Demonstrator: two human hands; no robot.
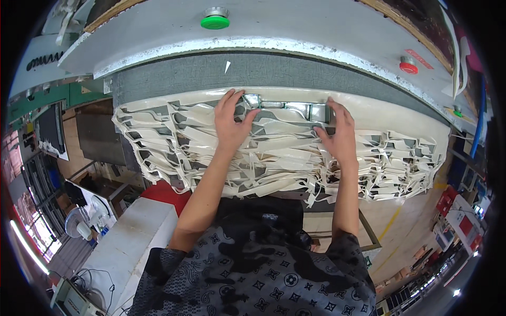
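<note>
In the head view, the person's left hand clasps the left end of a shiny metal frame between thumb and fingers; the right hand grips its right end likewise. The frame lies near the far edge of a cream sheet, beside slit, tangled strips, on a dark grey board. A green button sits beyond.

Black-and-grey patterned short-sleeved shirt

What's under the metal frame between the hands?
Cream sheet material shows around the metal frame, with cut strips along its near side. What lies directly beneath its metal parts is covered.
</note>
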